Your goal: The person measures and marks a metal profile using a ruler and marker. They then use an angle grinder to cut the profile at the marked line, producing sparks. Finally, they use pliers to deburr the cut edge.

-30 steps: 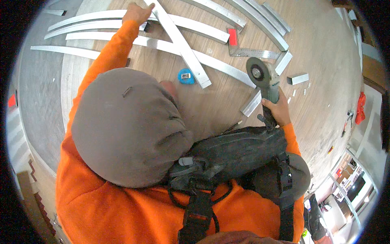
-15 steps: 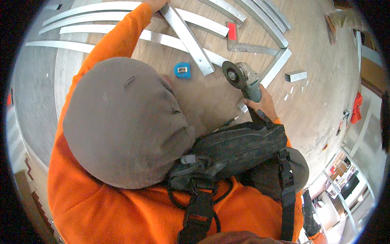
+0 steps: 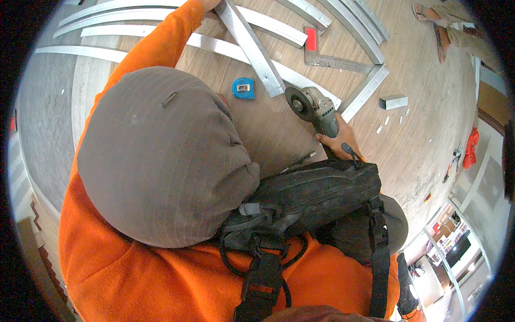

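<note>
My right hand (image 3: 337, 142) grips the body of a grey-green angle grinder (image 3: 317, 110). Its disc (image 3: 296, 102) hangs just right of a straight metal channel (image 3: 252, 48) that lies diagonally on the wooden floor. My left arm, in an orange sleeve, reaches up to the channel's far end. Only a sliver of my left hand (image 3: 207, 4) shows at the top edge, touching the channel, and its grip is hidden. A blue tape measure (image 3: 243, 87) lies left of the channel, close to the grinder.
Long curved metal strips (image 3: 161, 37) spread over the floor. A red-handled square (image 3: 322, 53), a short cut-off channel piece (image 3: 392, 101) and small scraps lie to the right. Another person's feet (image 3: 445, 24) stand at the top right. A black strapped pack (image 3: 322, 193) sits on my chest.
My right hand has brought the grinder left and up, from beside the right-hand strips to the diagonal channel. My left hand stays at the channel's far end.
</note>
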`<move>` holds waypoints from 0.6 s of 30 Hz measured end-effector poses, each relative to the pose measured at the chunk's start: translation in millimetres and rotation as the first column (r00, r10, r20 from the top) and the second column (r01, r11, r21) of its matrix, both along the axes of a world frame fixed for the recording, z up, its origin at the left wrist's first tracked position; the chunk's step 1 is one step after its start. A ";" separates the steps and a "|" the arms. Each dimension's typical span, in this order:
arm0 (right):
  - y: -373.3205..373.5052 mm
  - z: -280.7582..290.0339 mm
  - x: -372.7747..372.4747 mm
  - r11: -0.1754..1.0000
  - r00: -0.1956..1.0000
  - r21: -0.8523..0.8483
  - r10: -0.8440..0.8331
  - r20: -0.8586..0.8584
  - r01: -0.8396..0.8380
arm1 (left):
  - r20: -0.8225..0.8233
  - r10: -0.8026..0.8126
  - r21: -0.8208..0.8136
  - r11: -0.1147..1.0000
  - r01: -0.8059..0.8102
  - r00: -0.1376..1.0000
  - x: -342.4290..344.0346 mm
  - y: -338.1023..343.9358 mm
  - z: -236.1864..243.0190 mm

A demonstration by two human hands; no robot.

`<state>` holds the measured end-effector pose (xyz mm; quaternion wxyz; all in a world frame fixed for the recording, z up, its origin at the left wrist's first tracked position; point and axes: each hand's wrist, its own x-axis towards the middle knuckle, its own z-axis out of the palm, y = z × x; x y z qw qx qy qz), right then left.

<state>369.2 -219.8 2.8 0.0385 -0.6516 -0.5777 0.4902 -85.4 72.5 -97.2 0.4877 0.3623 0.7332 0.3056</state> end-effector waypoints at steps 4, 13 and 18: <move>1.3 -0.8 -1.1 1.000 0.999 0.012 0.028 0.037 -0.029 | -0.017 -0.004 -0.006 1.000 0.004 1.000 -5.9 1.5 -0.7; -0.7 -4.3 3.9 1.000 1.000 -0.028 0.012 -0.017 -0.013 | 0.041 -0.003 0.013 1.000 0.003 0.999 11.0 -1.3 5.9; 2.7 -24.3 8.3 0.995 0.999 -0.100 0.015 -0.041 -0.019 | 0.086 -0.002 0.010 1.000 0.001 0.996 -10.1 -0.4 -5.4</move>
